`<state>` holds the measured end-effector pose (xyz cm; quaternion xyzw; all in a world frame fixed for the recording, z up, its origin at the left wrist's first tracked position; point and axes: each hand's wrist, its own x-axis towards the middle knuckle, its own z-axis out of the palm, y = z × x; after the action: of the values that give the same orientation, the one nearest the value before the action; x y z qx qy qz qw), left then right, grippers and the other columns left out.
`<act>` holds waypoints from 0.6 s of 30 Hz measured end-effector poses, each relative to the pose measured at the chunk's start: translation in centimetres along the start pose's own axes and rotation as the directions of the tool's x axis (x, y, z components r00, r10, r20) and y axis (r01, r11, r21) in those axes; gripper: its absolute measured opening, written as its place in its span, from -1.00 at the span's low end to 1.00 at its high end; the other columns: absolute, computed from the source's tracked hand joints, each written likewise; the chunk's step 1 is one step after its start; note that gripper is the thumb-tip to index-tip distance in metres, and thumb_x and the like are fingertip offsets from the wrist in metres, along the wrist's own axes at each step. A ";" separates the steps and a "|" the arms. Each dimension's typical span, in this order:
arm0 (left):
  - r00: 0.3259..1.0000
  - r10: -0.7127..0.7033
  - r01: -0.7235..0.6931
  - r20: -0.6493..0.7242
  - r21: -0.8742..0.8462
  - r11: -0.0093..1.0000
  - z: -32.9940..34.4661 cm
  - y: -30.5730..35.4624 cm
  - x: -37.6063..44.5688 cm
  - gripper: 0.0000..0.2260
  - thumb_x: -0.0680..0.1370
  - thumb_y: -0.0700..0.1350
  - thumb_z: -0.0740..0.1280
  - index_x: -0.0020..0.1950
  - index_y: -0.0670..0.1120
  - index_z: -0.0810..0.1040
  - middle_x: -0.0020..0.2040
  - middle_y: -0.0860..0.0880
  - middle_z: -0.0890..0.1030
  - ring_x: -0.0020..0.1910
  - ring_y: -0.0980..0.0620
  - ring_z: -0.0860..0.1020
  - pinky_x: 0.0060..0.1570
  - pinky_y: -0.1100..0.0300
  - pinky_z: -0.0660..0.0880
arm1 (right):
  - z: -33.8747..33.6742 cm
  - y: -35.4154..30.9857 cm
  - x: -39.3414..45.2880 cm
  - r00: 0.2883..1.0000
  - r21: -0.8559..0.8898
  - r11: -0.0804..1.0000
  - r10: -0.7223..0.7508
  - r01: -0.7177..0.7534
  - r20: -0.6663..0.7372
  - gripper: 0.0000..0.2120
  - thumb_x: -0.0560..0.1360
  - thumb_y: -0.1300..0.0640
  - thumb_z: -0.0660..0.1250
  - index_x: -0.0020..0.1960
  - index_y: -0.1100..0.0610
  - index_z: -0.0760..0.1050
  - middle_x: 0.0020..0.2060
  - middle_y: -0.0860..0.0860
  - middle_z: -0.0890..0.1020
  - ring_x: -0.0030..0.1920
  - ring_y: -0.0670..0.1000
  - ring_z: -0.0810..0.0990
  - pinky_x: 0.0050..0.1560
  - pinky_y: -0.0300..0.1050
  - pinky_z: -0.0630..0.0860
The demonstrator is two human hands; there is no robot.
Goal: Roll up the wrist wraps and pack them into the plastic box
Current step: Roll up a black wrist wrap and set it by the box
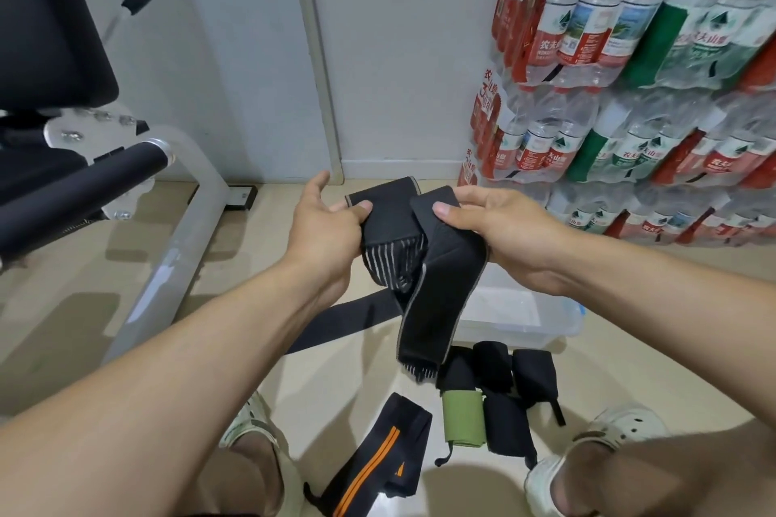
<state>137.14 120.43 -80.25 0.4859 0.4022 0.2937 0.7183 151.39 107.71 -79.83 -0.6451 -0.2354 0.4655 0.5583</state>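
- The left hand (331, 231) grips one end of a black wrap (424, 264), thumb pressed on its top face and forefinger stretched out free.
- The right hand (499, 235) pinches the other end of the same wrap, thumb on top and fingers curled beneath.
- The wrap is held up in the air between the two hands; it is folded over itself, shows a grey-striped patch at the left and grey edging, and its free end hangs down toward the floor.
- A black strap (336, 323) trails off to the lower left below the left forearm; whether it belongs to the held wrap cannot be told.
- The plastic box (525, 319), clear with no lid on it, stands on the floor under the right wrist, partly hidden by the hanging wrap.
- Just in front of the box lies a cluster of rolled wraps (504, 390), black ones with a green wrap (462, 416) among them.
- An unrolled orange-striped wrap (378, 453) lies on the floor between the person's feet.
- Two pale clogs (604, 437) show at the bottom.
- A gym bench (63, 76) with a padded roller stands at the left.
- Shrink-wrapped packs of water bottles (630, 76) are stacked at the right against the wall.
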 end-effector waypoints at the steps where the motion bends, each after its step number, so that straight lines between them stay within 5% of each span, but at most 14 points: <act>1: 1.000 0.001 -0.001 -0.014 -0.015 1.000 0.0 0.0 0.0 -0.35 0.63 -0.39 0.26 0.63 0.02 0.11 0.14 -0.12 0.66 -0.13 -0.01 0.68 -0.19 0.16 0.64 | 0.1 0.0 -0.1 1.000 -0.026 1.000 0.004 -0.004 0.002 -0.75 0.59 0.14 0.42 0.25 0.09 0.59 0.03 0.05 0.76 0.06 0.04 0.74 -0.01 -0.17 0.60; 7: 0.999 0.034 -0.034 0.005 -0.053 0.998 0.5 0.0 -0.5 -0.41 0.64 -0.38 0.25 0.58 0.05 0.21 0.02 -0.05 0.69 -0.26 0.05 0.68 -0.32 0.18 0.60 | 2.1 1.3 -0.8 0.999 -0.012 0.999 0.044 -0.044 0.014 -0.66 0.53 0.13 0.49 0.26 0.02 0.49 -0.05 0.08 0.77 -0.02 0.06 0.76 0.00 -0.12 0.64; 14: 0.997 0.079 -0.078 0.014 -0.059 0.995 0.6 0.0 -0.6 -0.49 0.64 -0.38 0.24 0.49 0.06 0.30 -0.04 -0.01 0.72 -0.12 -0.10 0.60 -0.04 -0.02 0.46 | 2.9 1.3 -0.7 0.999 0.054 0.999 0.004 -0.001 -0.046 -0.74 0.54 0.13 0.48 0.21 0.14 0.58 -0.04 0.10 0.77 -0.06 0.07 0.76 -0.14 -0.17 0.63; 18: 0.996 0.078 -0.074 0.043 -0.093 0.993 0.6 -0.1 -0.8 -0.48 0.63 -0.41 0.23 0.48 0.06 0.31 -0.04 -0.04 0.71 -0.15 -0.05 0.65 -0.07 0.02 0.53 | 3.1 1.3 -0.8 0.998 0.044 0.999 -0.004 0.007 -0.059 -0.75 0.55 0.13 0.48 0.20 0.15 0.59 -0.05 0.10 0.77 -0.07 0.06 0.76 -0.14 -0.18 0.62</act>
<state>137.21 119.47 -79.97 0.4745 0.3525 0.3275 0.7371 148.05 108.27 -80.64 -0.6455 -0.2104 0.4497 0.5803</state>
